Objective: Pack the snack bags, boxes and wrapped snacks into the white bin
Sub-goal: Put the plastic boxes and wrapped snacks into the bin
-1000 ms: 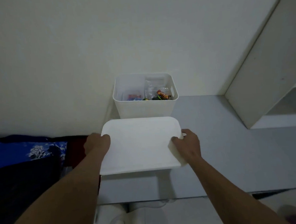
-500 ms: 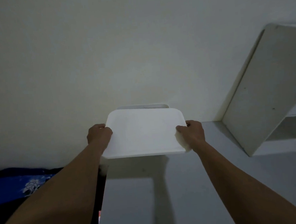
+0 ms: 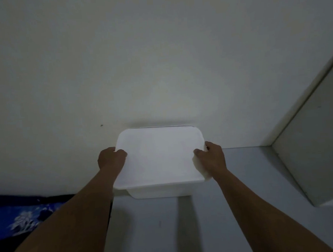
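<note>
Lid (image 3: 159, 155) now lowered over one white bin (image 3: 160, 192), two hands gripping it

Both arms outstretched; left hand (image 3: 111, 158) and right hand (image 3: 212, 155) closed, gripping lid (image 3: 159, 155) edges.

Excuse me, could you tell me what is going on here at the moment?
A person is putting a white lid on the white bin, which stands on the grey table against the wall. The left hand grips the lid's left edge and the right hand its right edge. The lid covers the bin's opening, so the snacks inside cannot be seen. Whether it is pressed fully home cannot be told.
</note>
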